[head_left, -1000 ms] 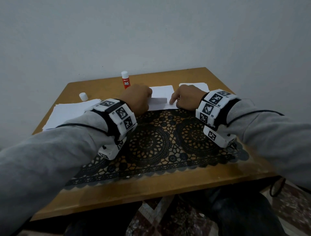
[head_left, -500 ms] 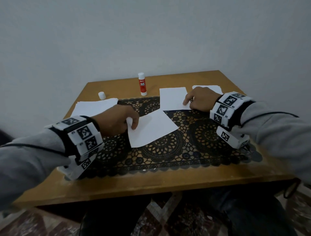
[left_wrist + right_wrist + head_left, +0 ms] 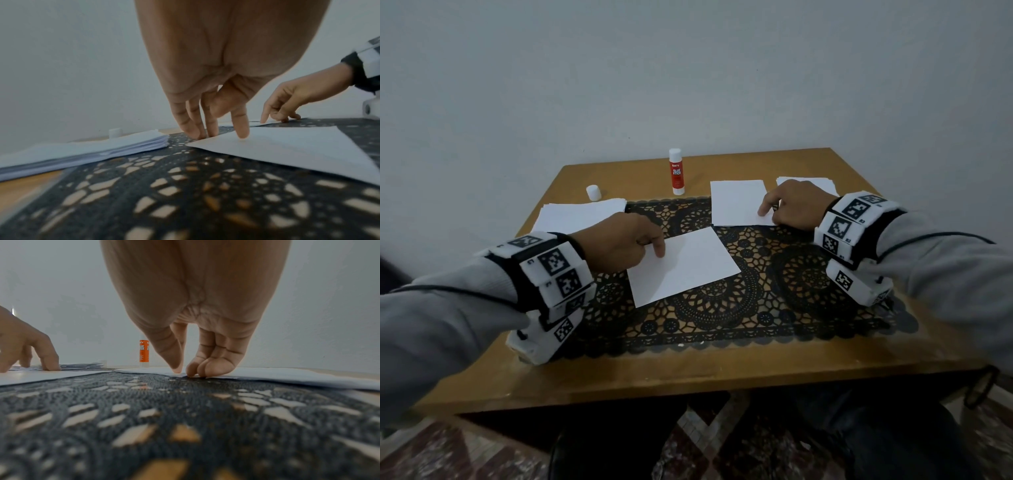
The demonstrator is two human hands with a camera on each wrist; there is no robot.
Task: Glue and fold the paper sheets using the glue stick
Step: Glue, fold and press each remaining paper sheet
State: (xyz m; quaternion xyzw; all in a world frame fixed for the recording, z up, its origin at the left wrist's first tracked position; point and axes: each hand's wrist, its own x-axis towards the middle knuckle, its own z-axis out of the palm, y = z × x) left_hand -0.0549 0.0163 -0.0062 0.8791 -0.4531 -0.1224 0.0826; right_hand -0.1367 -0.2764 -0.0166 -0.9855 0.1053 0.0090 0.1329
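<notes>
The left hand (image 3: 619, 241) presses straight fingertips on the near sheet's (image 3: 683, 265) left corner, on the lace mat (image 3: 722, 308). The right hand (image 3: 796, 209) pins the far sheet's (image 3: 736, 202) near right corner with its forefinger. The glue stick (image 3: 676, 171) stands upright at the desk's (image 3: 688, 373) far edge.
</notes>
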